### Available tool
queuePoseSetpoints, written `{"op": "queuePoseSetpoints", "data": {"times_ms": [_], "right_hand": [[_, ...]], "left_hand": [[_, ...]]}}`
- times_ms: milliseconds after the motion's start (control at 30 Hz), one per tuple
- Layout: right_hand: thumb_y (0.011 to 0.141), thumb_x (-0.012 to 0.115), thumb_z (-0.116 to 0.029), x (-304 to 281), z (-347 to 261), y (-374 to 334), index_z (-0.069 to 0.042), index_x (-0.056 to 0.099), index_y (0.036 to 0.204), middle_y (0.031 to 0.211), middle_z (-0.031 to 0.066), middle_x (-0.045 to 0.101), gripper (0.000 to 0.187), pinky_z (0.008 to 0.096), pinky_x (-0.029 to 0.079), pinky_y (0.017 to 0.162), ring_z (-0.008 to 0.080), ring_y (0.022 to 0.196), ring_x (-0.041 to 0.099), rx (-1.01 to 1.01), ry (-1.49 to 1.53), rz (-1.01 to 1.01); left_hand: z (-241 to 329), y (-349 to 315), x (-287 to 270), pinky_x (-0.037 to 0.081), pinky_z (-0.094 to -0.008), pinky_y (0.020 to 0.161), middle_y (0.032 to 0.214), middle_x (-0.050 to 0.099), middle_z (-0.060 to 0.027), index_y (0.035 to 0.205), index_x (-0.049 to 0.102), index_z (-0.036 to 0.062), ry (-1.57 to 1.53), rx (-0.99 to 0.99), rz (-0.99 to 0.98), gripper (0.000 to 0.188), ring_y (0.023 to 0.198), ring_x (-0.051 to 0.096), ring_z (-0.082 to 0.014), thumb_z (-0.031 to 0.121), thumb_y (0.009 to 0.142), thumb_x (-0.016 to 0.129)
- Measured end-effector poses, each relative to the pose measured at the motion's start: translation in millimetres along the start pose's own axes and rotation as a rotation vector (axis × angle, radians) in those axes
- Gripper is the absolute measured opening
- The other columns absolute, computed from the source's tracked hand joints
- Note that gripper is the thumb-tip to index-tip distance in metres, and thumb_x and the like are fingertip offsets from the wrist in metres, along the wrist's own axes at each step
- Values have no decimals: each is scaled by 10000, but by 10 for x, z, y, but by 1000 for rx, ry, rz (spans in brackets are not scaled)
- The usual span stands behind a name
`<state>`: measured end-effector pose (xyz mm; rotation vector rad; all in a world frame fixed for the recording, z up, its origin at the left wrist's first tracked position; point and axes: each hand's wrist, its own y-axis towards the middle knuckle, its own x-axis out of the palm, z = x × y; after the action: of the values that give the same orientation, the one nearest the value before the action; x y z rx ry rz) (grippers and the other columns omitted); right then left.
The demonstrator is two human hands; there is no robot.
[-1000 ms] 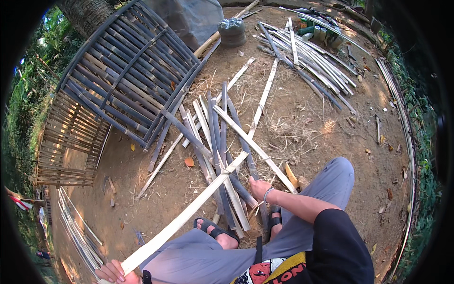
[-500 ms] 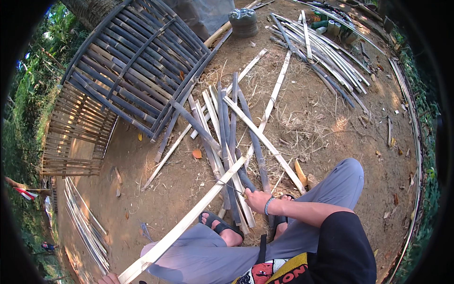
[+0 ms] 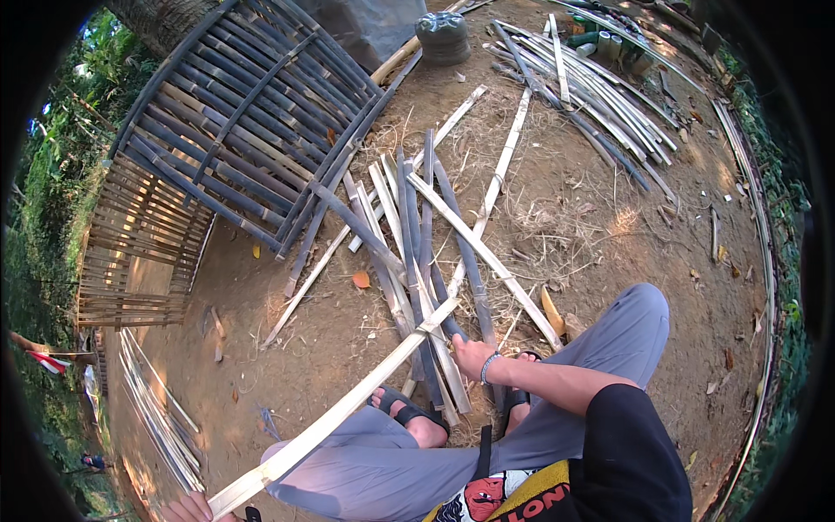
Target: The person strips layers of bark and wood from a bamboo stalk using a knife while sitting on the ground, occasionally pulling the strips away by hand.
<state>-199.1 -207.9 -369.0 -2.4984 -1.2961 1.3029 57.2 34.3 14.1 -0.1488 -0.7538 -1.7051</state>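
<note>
A long pale split-bamboo strip (image 3: 335, 416) slants from the lower left up to the middle, over my lap. My left hand (image 3: 189, 507) is closed round its near end at the lower edge. My right hand (image 3: 475, 358) is closed beside the strip's far end, gripping what looks like a thin-bladed knife; the handle is hidden in my fingers and the blade barely shows against the strip. Beneath the strip's far end lie crossed dark bamboo pieces (image 3: 426, 226) and pale strips (image 3: 487, 248), between and beyond my sandalled feet (image 3: 417, 424).
A dark bamboo slatted frame (image 3: 252, 113) stands at the upper left, beside a lighter slatted panel (image 3: 143, 230). More strips lie in piles at the upper right (image 3: 600, 96) and lower left (image 3: 161, 418). Shavings (image 3: 557, 226) litter the dirt. A round dark container (image 3: 442, 39) stands at the back.
My left hand and the strip's near end have shifted slightly left and up, bringing more of the hand into view. My right hand has moved a little to the right.
</note>
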Motion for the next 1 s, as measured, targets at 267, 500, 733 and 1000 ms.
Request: {"op": "queuePoseSetpoints", "data": {"times_ms": [267, 500, 733, 1000], "right_hand": [[930, 345, -142, -215, -147, 106, 37, 412, 1009, 839, 317, 631, 207, 515, 516, 715, 442, 816, 645, 27, -46, -111], [929, 440, -221, 159, 659, 445, 26, 405, 1013, 761, 288, 638, 263, 505, 523, 672, 436, 750, 651, 40, -79, 11], [884, 452, -73, 37, 667, 407, 57, 442, 1028, 859, 281, 658, 193, 484, 528, 751, 401, 849, 666, 172, -121, -111], [931, 381, -174, 229, 853, 480, 28, 404, 1018, 816, 295, 642, 221, 519, 517, 714, 444, 786, 649, 171, -47, -29]], "left_hand": [[-11, -48, 116, 185, -223, 376, 458, 296, 19, 584, 357, 144, -203, 18, -191, 657, 362, 247, -91, 756, 817, 401], [5, -64, 203, 207, -215, 372, 461, 292, 22, 588, 334, 142, -115, 22, -193, 666, 359, 246, -87, 767, 809, 403], [1, -43, 247, 216, -213, 370, 462, 302, 20, 558, 317, 150, -175, -7, -249, 663, 359, 255, -88, 753, 816, 414], [41, -167, 369, 202, -211, 370, 451, 286, 23, 562, 306, 154, -156, 49, -248, 663, 359, 245, -91, 759, 809, 417]]}}
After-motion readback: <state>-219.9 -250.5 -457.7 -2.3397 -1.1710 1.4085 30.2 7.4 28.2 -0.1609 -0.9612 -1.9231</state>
